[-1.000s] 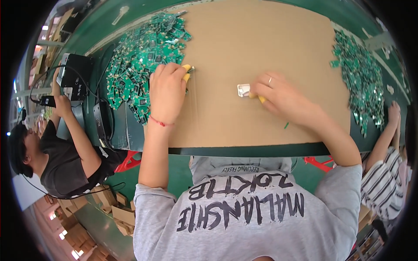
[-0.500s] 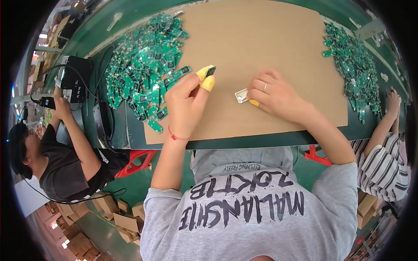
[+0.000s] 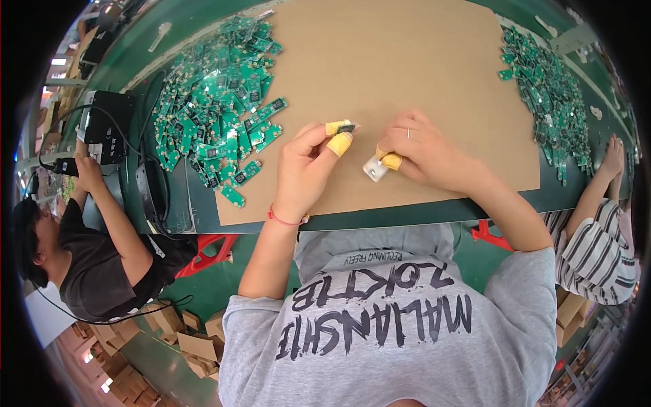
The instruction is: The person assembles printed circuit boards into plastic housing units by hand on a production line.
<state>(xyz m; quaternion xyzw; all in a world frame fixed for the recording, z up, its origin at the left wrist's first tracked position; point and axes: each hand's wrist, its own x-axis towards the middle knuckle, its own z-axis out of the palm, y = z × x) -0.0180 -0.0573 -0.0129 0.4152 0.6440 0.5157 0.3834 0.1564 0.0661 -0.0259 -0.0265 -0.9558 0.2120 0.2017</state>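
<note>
Between the yellow-covered thumb and finger of my left hand (image 3: 308,166) is pinched a small green circuit board (image 3: 346,128), held above the brown cardboard sheet (image 3: 407,61). Close on its right, my right hand (image 3: 428,152) is closed around a small flat silver-white metal piece (image 3: 374,170) with a hole in it, which sticks out beneath the yellow-covered thumb. The hands are near each other but apart. Left of my left hand lies a large heap of green circuit boards (image 3: 224,108), a few of them loose at its near side.
A second heap of green circuit boards (image 3: 553,102) lies at the sheet's right edge. On the left stands a black box (image 3: 108,125) with cables, beside a long black device (image 3: 152,190). Co-workers sit at both sides. Cardboard boxes (image 3: 200,349) lie on the floor.
My left hand has moved right with the circuit board, away from the left heap and closer to my right hand. The metal piece is now tilted differently and partly covered by my right fingers.
</note>
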